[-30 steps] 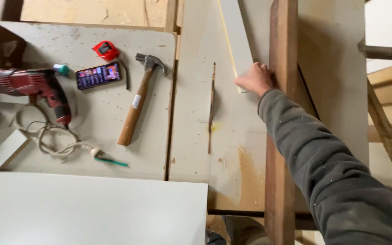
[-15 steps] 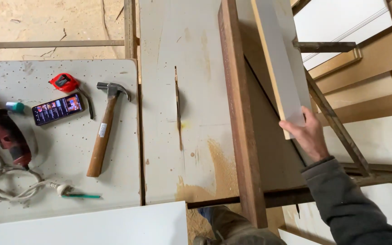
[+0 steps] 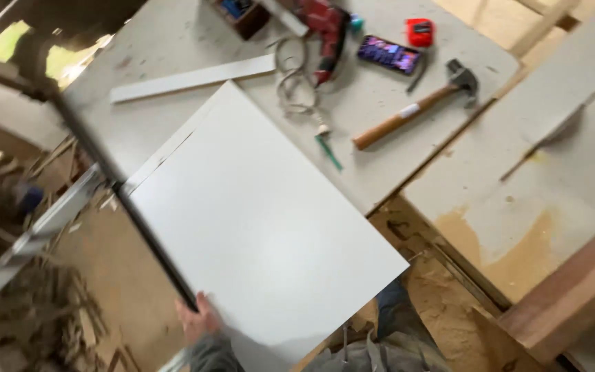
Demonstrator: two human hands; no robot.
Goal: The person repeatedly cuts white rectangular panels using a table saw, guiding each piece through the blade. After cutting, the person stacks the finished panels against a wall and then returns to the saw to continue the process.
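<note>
My left hand (image 3: pixel 200 322) curls around the white panel (image 3: pixel 256 220) at its seven o'clock edge, steadying the overhang off the workbench (image 3: pixel 139 117). The hammer (image 3: pixel 414 110) lies clear at two o'clock (my right hand is out of view).

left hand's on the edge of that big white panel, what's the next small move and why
Probably bring the other hand onto the white panel before shifting it. Only the left hand shows, gripping the near edge, and a good part of the panel juts past the worktable with nothing under it. The far corner lies near the power cord and hammer, so a one-handed swing might catch them.
</note>
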